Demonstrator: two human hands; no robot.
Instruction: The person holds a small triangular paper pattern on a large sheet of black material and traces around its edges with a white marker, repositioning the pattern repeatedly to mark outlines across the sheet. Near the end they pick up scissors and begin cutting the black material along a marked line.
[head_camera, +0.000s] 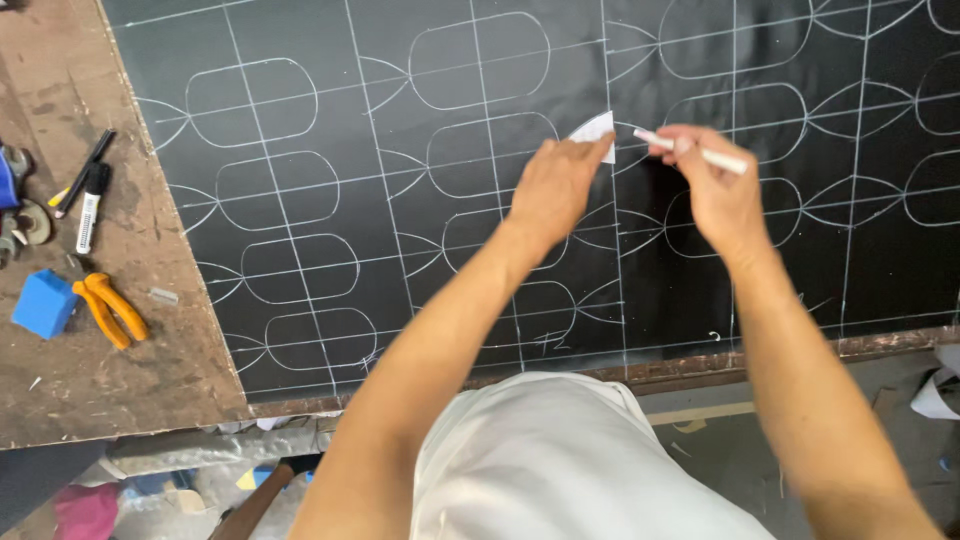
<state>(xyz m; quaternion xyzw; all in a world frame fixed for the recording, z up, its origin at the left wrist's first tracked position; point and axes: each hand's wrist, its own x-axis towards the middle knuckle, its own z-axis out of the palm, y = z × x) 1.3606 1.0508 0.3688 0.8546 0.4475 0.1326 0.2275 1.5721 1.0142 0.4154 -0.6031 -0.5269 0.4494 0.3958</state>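
Observation:
A large black sheet (420, 120) covers the table, marked with white grid lines and rounded oblong and leaf outlines. My left hand (553, 188) presses a small white template piece (597, 132) flat on the sheet near its middle. My right hand (712, 190) grips a white marking pen (700, 152) just to the right of the template, tip pointing left toward the template's edge.
The brown wooden table (110, 370) shows at the left with orange-handled pliers (108, 308), a blue block (45, 302), a black-and-white marker (90, 208) and another black pen (88, 168). Scraps lie on the floor below the table edge (700, 365).

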